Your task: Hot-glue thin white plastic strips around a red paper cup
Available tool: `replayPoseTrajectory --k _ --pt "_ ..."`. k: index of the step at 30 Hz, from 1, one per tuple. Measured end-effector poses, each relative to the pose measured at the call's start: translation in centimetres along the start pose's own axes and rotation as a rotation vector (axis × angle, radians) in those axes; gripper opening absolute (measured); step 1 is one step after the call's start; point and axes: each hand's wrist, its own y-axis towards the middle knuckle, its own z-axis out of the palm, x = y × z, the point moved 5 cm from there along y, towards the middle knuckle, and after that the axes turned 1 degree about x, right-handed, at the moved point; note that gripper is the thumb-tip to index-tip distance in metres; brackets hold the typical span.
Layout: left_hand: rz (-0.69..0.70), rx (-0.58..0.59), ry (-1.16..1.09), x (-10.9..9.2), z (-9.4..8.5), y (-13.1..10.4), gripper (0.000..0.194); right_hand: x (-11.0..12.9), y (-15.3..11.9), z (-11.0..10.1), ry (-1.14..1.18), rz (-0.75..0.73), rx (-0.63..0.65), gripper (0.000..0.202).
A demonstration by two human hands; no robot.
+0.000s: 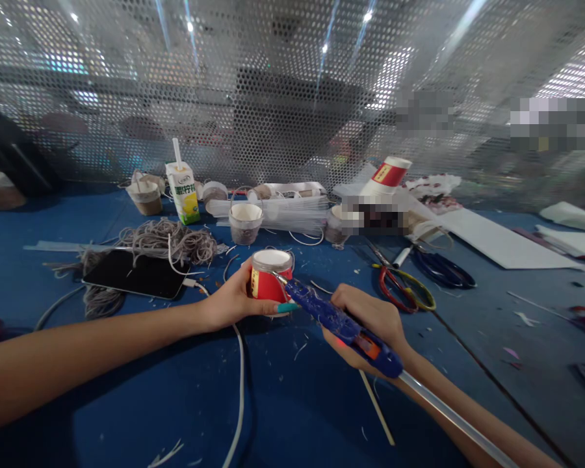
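Note:
Near the middle of the blue table (175, 403), my left hand (234, 296) is wrapped round a red paper cup (272, 286), its thumb with a long teal nail across the lower front. Grey cord circles the cup just under its white rim. My right hand (368, 318) grips a blue glue gun (322, 305), with a clear glue stick (453, 416) coming out of its back end. The gun's metal tip points left at the cup's upper right side, by the cord; whether they touch is hard to tell.
Behind the cup stand a small basket (246, 224) and a drink carton (182, 195). A phone (136, 273) and grey yarn (168, 240) lie left. Scissors (404, 286) and white board (507, 240) lie right. A white cable (241, 390) crosses in front.

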Motion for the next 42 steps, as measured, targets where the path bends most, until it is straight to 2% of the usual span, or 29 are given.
replayPoseTrajectory --k 7,12,20,29,34,42 --pt "0.001 -0.001 0.014 0.26 -0.32 0.00 0.065 -0.03 0.17 -0.15 -0.011 -0.022 0.027 0.018" --pt "-0.022 -0.005 0.028 0.32 -0.44 -0.05 0.065 0.10 0.34 -0.36 -0.042 -0.089 0.037 0.024" --pt "-0.024 -0.027 0.014 0.27 -0.51 -0.02 0.072 0.11 0.10 -0.36 -0.041 -0.020 0.052 0.027" --pt "-0.005 0.003 0.010 0.18 -0.50 -0.10 0.068 -0.02 0.11 -0.40 -0.012 -0.053 0.033 0.026" --pt "-0.003 0.045 -0.025 0.29 -0.44 0.00 0.063 0.19 0.29 -0.66 -0.033 -0.006 0.021 0.026" --pt "-0.020 0.012 0.004 0.46 -0.79 -0.21 0.066 0.30 0.29 -0.81 -0.058 0.024 0.033 0.027"
